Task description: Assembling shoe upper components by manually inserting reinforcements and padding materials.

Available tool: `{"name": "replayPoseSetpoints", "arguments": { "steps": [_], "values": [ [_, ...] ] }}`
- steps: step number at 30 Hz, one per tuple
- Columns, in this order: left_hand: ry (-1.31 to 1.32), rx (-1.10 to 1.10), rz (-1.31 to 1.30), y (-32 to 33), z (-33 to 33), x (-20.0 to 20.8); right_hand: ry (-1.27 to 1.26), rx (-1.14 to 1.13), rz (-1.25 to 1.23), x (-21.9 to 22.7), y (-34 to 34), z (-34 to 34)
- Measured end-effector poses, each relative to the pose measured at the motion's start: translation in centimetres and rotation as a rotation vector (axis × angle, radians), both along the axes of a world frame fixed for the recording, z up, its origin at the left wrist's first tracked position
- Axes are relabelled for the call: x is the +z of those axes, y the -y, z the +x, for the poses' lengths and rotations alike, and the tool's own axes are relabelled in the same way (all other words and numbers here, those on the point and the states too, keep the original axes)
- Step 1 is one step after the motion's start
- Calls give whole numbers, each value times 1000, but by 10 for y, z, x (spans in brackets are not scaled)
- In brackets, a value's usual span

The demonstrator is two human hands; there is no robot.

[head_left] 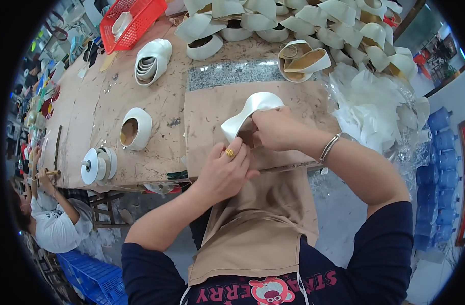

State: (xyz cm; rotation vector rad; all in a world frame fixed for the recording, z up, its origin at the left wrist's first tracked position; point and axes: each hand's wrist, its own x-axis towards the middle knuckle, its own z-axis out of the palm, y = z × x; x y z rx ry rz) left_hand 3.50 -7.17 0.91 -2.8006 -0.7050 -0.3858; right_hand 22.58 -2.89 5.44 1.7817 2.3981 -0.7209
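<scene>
A glossy white shoe upper (258,103) is in my hands, over the brown paper covering at the front of the bench. My right hand (275,130) has its bent fingers at the opening, pinching the edge on the right; its fingertips are partly hidden. Lower down, my left hand (225,170) grips the near edge of the same upper between thumb and fingers. It wears a yellow ring, and a silver bangle circles my right wrist. Beyond my hands, another white upper (321,62) with a tan lining lies at the granite slab's (232,73) right end.
More white uppers (242,23) are heaped along the back. To the left are a nested stack (161,51), a single upper (144,127) and tape rolls (91,170). A red basket (108,28) stands far left, clear plastic (375,107) right. A co-worker (59,223) holds a hammer.
</scene>
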Motion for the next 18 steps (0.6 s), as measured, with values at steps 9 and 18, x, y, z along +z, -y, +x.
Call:
{"name": "replayPoseSetpoints", "arguments": {
  "steps": [9,18],
  "values": [
    [252,305,-4,30,23,-22,-21,-48,45,12,-10,-6],
    [203,280,74,30,13,-17,-167,421,454,22,3,38]
  ]
}}
